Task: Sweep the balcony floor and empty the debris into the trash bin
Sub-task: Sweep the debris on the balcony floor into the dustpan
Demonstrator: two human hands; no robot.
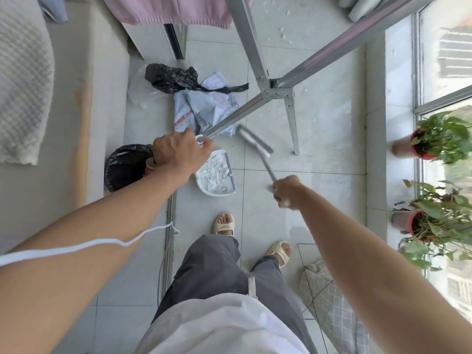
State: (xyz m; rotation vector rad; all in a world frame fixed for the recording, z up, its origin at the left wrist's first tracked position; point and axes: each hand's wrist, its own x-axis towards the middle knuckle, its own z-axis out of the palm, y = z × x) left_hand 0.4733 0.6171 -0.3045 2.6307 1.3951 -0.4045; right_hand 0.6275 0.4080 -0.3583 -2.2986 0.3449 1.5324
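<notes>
White dustpan (217,172) handle hidden under gripping left hand (178,152); right hand (287,191) clutches blurred broom (255,143) beside it.

Two potted plants (434,139) by the window, metal drying rack (270,88), pink garment (178,8), checked cloth (329,297) on the floor

Bright, even daylight enters through the window (444,60) at right, washing out its panes and casting only faint shadows on the pale floor tiles (319,139), while wide-angle distortion bends the frame edges and motion blur smears the broom (255,143) and right hand (287,191).
</notes>
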